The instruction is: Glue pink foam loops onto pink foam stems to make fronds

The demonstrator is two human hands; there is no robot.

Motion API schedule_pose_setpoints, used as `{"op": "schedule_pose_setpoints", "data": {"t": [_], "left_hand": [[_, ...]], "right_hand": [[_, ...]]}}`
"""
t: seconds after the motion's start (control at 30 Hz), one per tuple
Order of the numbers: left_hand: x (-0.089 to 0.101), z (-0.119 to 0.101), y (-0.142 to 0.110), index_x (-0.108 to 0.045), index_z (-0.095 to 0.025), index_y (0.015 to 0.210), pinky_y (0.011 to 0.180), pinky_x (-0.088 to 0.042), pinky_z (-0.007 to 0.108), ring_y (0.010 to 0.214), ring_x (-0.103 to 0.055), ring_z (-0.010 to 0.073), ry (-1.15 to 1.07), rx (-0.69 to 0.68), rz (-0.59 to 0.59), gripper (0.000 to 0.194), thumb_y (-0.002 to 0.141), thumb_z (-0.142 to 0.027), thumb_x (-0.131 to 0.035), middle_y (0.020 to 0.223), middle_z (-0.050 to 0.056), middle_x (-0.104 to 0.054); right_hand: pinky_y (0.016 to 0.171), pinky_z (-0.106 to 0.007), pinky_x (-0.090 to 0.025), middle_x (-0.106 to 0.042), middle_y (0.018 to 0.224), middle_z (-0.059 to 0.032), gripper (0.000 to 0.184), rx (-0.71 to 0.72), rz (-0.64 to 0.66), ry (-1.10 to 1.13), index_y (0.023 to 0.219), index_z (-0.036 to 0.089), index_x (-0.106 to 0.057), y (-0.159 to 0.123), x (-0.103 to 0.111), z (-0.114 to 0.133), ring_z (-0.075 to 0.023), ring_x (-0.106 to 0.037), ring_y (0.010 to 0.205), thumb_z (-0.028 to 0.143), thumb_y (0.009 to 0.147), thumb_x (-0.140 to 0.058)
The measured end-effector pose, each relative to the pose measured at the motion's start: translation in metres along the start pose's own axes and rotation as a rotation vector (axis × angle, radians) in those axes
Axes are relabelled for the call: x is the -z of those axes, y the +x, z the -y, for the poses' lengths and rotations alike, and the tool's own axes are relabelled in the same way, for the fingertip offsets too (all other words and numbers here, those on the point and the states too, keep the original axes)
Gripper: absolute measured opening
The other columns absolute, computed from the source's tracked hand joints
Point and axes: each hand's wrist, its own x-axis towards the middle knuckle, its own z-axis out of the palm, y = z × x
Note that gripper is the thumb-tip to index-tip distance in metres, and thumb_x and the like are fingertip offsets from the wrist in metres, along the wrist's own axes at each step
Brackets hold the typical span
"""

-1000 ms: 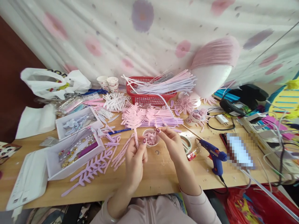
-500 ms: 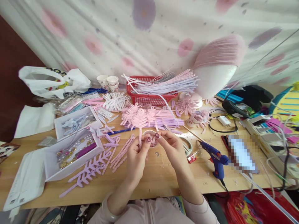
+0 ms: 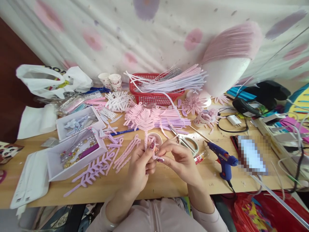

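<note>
My left hand (image 3: pixel 140 164) is closed, thumb against the fingers, with a small pink pipe-cleaner piece (image 3: pixel 154 156) at its fingertips. My right hand (image 3: pixel 180 161) pinches at the same piece from the other side; the fingers hide most of it. Just beyond them stands a paper cup (image 3: pixel 159 139) with pink bits inside. A pink pipe-cleaner leaf (image 3: pixel 146 120) lies over the pile, and its twisted stem runs down to my left hand; whether the hand grips it I cannot tell. Scissors (image 3: pixel 187 141) with pale handles lie beyond my right hand.
A red basket (image 3: pixel 156 98) holds pipe cleaners at the back. White boxes (image 3: pixel 74 167) with beads and purple sprigs (image 3: pixel 94 170) lie left. On the right are a blue glue gun (image 3: pixel 224 158), a phone (image 3: pixel 252 154) and a power strip (image 3: pixel 275 141). Behind stands a white head form (image 3: pixel 224 77).
My hands have drawn slightly down from the cup, showing more of it. The right hand has turned, and more of the scissors shows. The whole view has shifted a little.
</note>
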Motion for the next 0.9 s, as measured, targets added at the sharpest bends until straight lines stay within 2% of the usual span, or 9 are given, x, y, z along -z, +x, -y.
{"op": "schedule_pose_setpoints", "data": {"t": [0.17, 0.3, 0.53, 0.73, 0.9], "left_hand": [[0.007, 0.006, -0.007, -0.055, -0.02, 0.082, 0.038, -0.015, 0.014, 0.042, -0.014, 0.0034, 0.092, -0.037, 0.048, 0.044, 0.08, -0.061, -0.07, 0.053, -0.012, -0.028], [0.014, 0.011, -0.009, -0.055, -0.021, 0.084, 0.04, -0.018, 0.016, 0.043, -0.019, 0.0046, 0.211, -0.143, 0.061, 0.037, 0.086, -0.056, -0.065, 0.052, -0.011, -0.03], [0.021, 0.017, -0.011, -0.05, -0.021, 0.073, 0.043, -0.024, 0.02, 0.044, -0.025, 0.0063, 0.262, -0.252, 0.048, 0.036, 0.09, -0.05, -0.062, 0.052, -0.009, -0.035], [0.024, 0.018, -0.012, -0.052, -0.022, 0.071, 0.043, -0.024, 0.022, 0.044, -0.026, 0.0076, 0.274, -0.245, 0.039, 0.037, 0.089, -0.052, -0.063, 0.052, -0.008, -0.036], [0.024, 0.017, -0.013, -0.049, -0.022, 0.07, 0.043, -0.024, 0.022, 0.044, -0.027, 0.0078, 0.306, -0.259, 0.031, 0.038, 0.09, -0.052, -0.061, 0.051, -0.008, -0.036]], "right_hand": [[0.069, -0.03, -0.053, -0.07, 0.078, -0.0018, 0.008, 0.052, -0.115, -0.109, 0.086, 0.023, -0.072, -0.006, -0.007, 0.002, -0.0159, -0.063, 0.072, 0.015, 0.086, -0.071], [0.069, -0.03, -0.051, -0.069, 0.077, -0.0006, 0.012, 0.128, -0.169, -0.232, 0.088, 0.023, -0.071, -0.01, -0.01, 0.004, -0.0155, -0.063, 0.072, 0.012, 0.086, -0.07], [0.068, -0.031, -0.051, -0.07, 0.081, -0.0015, 0.012, 0.189, -0.123, -0.368, 0.092, 0.024, -0.069, -0.01, -0.011, 0.01, -0.0167, -0.065, 0.074, 0.012, 0.088, -0.067], [0.069, -0.033, -0.052, -0.069, 0.08, -0.0024, 0.01, 0.206, -0.079, -0.449, 0.093, 0.024, -0.068, -0.009, -0.012, 0.013, -0.0184, -0.065, 0.075, 0.015, 0.091, -0.064], [0.071, -0.034, -0.051, -0.071, 0.083, -0.0032, 0.017, 0.298, -0.069, -0.528, 0.095, 0.024, -0.067, -0.009, -0.013, 0.014, -0.0188, -0.065, 0.077, 0.008, 0.09, -0.062]]}}
